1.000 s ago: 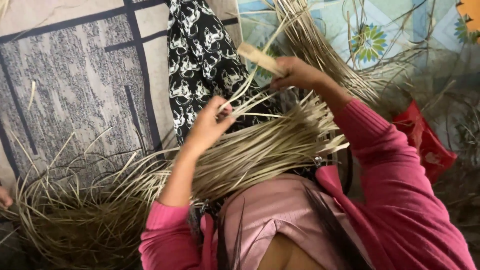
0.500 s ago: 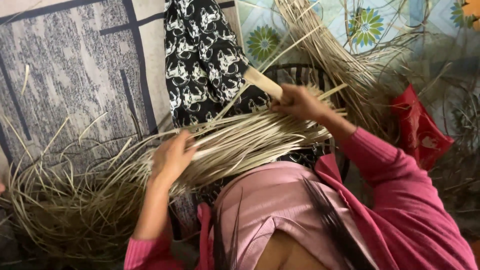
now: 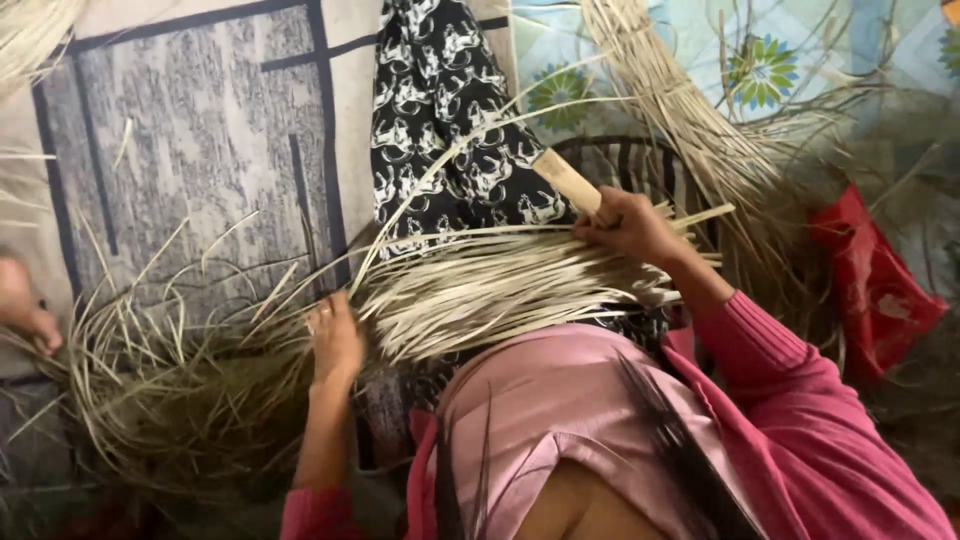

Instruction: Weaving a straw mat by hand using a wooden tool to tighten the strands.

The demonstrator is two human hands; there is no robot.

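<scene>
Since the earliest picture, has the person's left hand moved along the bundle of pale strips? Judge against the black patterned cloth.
Yes. The left hand has slid leftward down the bundle of pale strips, away from the black patterned cloth and toward the loose ends.

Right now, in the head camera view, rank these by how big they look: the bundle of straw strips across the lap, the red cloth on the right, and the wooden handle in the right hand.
1. Bundle of straw strips, largest.
2. Red cloth.
3. Wooden handle held in the right hand, smallest; partly hidden by it.
</scene>
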